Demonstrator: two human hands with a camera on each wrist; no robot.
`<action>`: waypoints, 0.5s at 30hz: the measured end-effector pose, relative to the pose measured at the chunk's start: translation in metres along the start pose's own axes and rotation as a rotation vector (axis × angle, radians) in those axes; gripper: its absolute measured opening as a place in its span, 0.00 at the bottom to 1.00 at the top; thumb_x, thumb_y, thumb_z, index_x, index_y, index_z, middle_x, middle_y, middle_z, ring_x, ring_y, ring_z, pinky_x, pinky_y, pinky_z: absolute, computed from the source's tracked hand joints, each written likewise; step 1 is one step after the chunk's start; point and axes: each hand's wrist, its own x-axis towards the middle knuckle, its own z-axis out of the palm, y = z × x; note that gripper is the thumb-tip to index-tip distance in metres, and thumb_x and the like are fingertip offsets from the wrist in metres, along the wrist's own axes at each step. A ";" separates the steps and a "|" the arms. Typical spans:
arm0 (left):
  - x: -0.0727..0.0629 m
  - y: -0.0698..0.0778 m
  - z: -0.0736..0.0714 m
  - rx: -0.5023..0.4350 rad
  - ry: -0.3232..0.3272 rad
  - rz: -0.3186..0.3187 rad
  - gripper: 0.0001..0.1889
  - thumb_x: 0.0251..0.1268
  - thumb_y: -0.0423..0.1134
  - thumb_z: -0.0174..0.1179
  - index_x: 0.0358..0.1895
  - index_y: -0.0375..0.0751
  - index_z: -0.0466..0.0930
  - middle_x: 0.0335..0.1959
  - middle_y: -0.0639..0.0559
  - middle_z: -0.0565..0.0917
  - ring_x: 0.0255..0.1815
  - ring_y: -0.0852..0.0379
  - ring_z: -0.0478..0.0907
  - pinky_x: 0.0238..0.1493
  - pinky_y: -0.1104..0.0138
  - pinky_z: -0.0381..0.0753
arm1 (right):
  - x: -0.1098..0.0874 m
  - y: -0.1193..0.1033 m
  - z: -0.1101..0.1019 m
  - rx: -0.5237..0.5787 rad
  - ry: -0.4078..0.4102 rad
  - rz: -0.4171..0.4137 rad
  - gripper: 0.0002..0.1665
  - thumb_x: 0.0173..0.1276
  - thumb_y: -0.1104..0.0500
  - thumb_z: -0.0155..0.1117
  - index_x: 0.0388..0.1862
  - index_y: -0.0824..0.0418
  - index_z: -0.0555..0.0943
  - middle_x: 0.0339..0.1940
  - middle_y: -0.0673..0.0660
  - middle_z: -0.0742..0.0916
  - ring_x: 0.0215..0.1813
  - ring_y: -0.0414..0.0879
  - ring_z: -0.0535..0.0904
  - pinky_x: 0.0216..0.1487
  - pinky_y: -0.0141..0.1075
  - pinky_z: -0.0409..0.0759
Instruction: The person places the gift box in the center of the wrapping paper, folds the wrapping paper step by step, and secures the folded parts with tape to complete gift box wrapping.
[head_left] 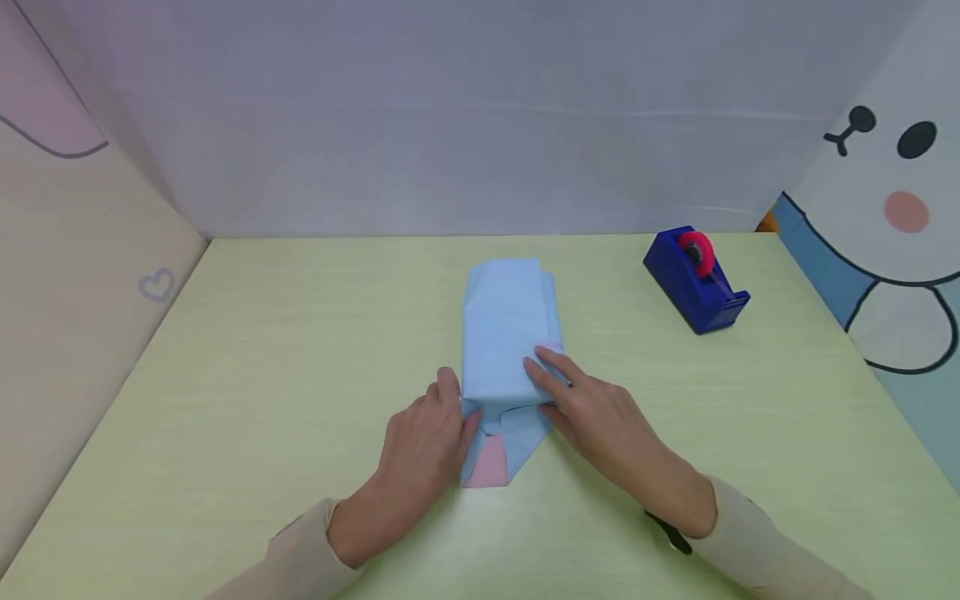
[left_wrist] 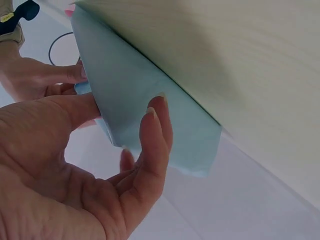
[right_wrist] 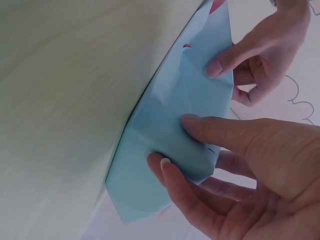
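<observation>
A light blue sheet of folded paper (head_left: 502,325) lies lengthwise at the middle of the table, with a pink patch (head_left: 489,464) showing at its near end. At its left edge my left hand (head_left: 423,442) pinches the lower part, thumb over the paper and fingers along the side. My right hand (head_left: 600,417) holds the right edge at a crosswise fold, thumb below the fold and fingertips on top. From the left wrist, the blue paper (left_wrist: 135,95) hides part of my left thumb. In the right wrist view, both thumbs rest on the paper (right_wrist: 160,110).
A blue tape dispenser (head_left: 693,287) with a red-cored roll stands at the back right of the pale green table (head_left: 300,333). Pale panels with cartoon drawings border the left and right sides, and a plain panel (head_left: 480,167) rises behind the back edge.
</observation>
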 end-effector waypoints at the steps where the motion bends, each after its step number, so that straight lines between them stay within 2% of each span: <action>1: -0.001 0.000 -0.001 0.015 -0.004 -0.004 0.23 0.61 0.40 0.75 0.34 0.34 0.66 0.17 0.50 0.66 0.13 0.54 0.68 0.12 0.67 0.65 | 0.000 0.000 0.000 0.001 0.002 -0.002 0.37 0.55 0.64 0.83 0.65 0.64 0.81 0.64 0.62 0.83 0.39 0.53 0.89 0.28 0.40 0.83; 4: -0.005 -0.002 -0.002 0.036 -0.003 0.025 0.22 0.62 0.41 0.73 0.23 0.38 0.66 0.14 0.53 0.62 0.11 0.57 0.62 0.12 0.68 0.59 | 0.001 0.000 0.000 0.005 0.006 -0.007 0.37 0.55 0.64 0.83 0.65 0.64 0.81 0.64 0.62 0.83 0.39 0.52 0.89 0.28 0.40 0.83; 7: -0.007 -0.001 -0.004 0.008 0.001 0.072 0.26 0.62 0.38 0.72 0.16 0.43 0.63 0.12 0.55 0.60 0.11 0.60 0.56 0.12 0.70 0.54 | 0.001 -0.001 0.000 0.005 0.006 -0.007 0.37 0.56 0.64 0.82 0.65 0.63 0.81 0.64 0.62 0.83 0.38 0.52 0.89 0.28 0.40 0.83; 15: -0.003 0.004 -0.005 -0.135 -0.041 0.067 0.21 0.61 0.37 0.72 0.17 0.44 0.68 0.12 0.57 0.65 0.11 0.62 0.60 0.12 0.71 0.56 | 0.001 -0.003 -0.002 -0.004 -0.017 0.012 0.37 0.57 0.64 0.81 0.66 0.63 0.80 0.65 0.62 0.82 0.38 0.53 0.88 0.28 0.39 0.82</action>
